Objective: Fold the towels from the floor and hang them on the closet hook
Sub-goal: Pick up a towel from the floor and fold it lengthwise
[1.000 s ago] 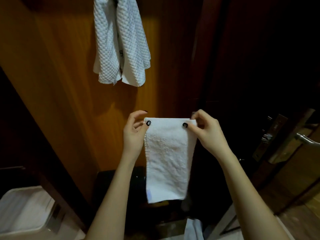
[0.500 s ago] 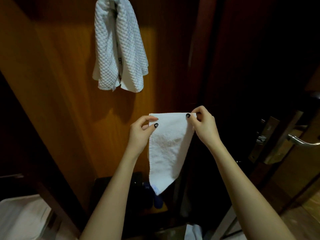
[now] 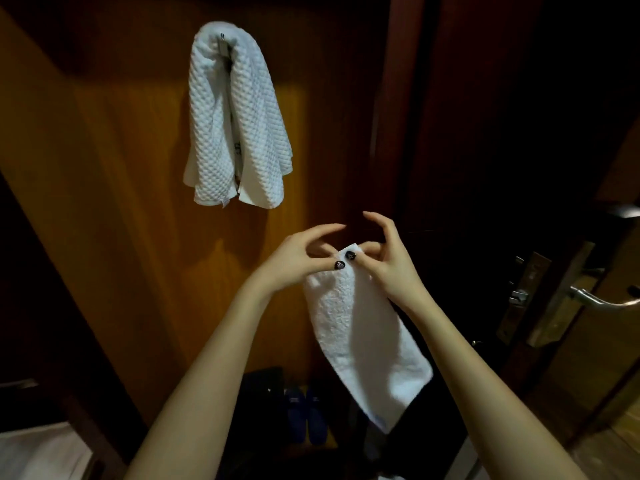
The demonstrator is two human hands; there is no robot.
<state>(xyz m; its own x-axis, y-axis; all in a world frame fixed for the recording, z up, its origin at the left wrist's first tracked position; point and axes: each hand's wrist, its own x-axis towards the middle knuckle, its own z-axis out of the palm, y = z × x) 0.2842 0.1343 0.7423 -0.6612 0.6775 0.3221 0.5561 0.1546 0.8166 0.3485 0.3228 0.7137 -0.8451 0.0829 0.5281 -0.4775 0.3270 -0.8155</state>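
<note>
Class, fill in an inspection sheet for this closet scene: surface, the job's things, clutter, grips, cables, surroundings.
Surface: wooden closet panel, lit from above.
Job's things: waffle towel hangs folded over the hook; small towel hangs below the hands.
Clutter: dark blue slippers at the closet bottom.
Grips: left hand and right hand pinch the small towel's top end, thumbs close together.
Cables: nothing seen.
Surroundings: door at right with a metal door handle.

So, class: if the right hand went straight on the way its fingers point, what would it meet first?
Probably the left hand, just across the towel both pinch; depth is unclear.
</note>
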